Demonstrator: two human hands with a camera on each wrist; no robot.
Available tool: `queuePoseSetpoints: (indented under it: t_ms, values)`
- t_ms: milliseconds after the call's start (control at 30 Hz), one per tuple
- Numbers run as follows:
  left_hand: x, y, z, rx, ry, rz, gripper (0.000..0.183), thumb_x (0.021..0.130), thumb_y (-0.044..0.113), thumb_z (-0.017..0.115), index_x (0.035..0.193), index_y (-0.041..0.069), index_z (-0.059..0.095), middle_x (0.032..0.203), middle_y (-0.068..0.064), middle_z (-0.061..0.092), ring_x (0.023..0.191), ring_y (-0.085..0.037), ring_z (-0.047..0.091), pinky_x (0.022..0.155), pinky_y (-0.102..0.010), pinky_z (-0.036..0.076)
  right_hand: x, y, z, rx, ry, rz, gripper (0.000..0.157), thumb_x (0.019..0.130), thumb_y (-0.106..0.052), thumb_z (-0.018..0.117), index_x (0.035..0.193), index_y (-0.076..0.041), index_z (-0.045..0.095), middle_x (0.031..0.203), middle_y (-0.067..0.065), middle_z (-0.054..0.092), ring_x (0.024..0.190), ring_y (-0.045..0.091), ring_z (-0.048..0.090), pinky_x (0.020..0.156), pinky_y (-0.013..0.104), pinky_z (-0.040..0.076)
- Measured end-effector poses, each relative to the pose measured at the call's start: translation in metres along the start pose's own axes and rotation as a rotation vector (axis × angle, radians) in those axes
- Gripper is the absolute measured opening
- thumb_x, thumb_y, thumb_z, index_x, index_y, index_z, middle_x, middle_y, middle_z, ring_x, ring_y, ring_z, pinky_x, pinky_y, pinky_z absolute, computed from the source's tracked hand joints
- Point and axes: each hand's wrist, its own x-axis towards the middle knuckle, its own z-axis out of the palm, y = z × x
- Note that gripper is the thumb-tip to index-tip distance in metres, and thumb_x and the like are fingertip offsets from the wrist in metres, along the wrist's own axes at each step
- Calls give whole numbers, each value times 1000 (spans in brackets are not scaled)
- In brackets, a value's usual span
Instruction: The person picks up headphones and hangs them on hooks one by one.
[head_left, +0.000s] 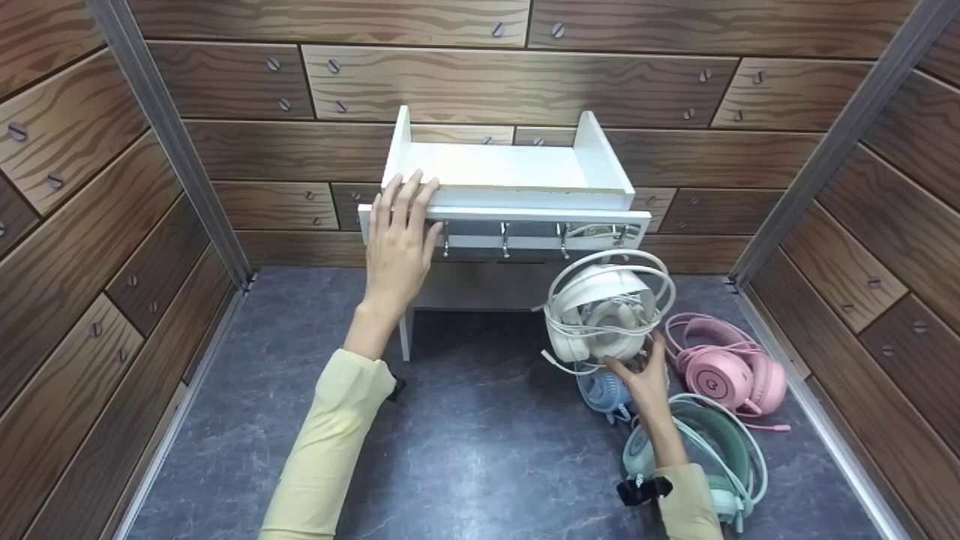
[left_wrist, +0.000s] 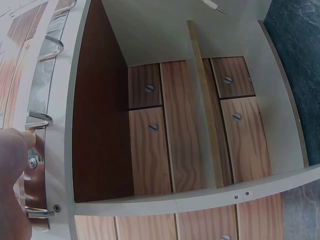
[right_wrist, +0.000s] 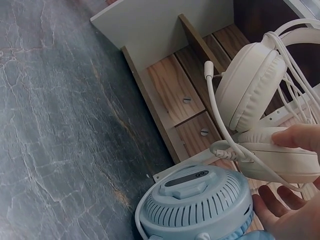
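My left hand (head_left: 399, 251) rests on the left end of a white rack's hook board (head_left: 476, 214), fingers reaching over its top edge. Several metal hooks (head_left: 505, 238) line the board's front. Below its right end, my right hand (head_left: 646, 386) grips a white headset (head_left: 600, 300) with a boom microphone and a cable wound round it. In the right wrist view, the thumb presses one ear cup (right_wrist: 280, 160) while the fingers lie beneath. Whether the headband touches a hook, I cannot tell. A blue headset (head_left: 602, 390) is close under that hand.
On the dark marbled floor (head_left: 465, 450) at the right lie a pink headset (head_left: 724, 375) and a green headset (head_left: 720, 435). The rack has an upper tray (head_left: 495, 165) and side panels. Wood-patterned walls (head_left: 517, 82) stand on three sides.
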Motion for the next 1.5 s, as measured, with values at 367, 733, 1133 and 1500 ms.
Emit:
queuePoseSetpoints:
  t_ms: [367,733,1133,1500]
  values:
    - [-1,0,1,-1,7,4,53,104,30,55,154,21,40,162,-4,34,152,-27,21,125,-47,13,-4,-3,-2,39,12,4,88,88,9,69,158,-6,18,150,23,38,108,10,54,83,15,51]
    - [-1,0,0,14,-14,4,54,105,32,53,155,21,37,162,-4,33,153,-27,20,125,-49,14,-11,-8,-9,-8,60,-12,74,93,1,68,155,-1,29,150,27,41,126,39,48,85,12,47]
    - [0,0,0,0,-8,-2,55,103,29,56,155,21,38,162,-4,33,153,-27,20,126,-45,10,-23,-15,-17,10,142,-40,54,96,-3,66,146,4,46,138,23,55,105,4,59,86,13,50]
    - [0,0,0,17,-2,3,55,103,30,56,154,21,39,162,-4,34,152,-27,21,125,-46,13,-35,-28,-25,78,232,-76,29,97,-2,64,123,9,60,96,-8,66,84,7,66,74,17,55]
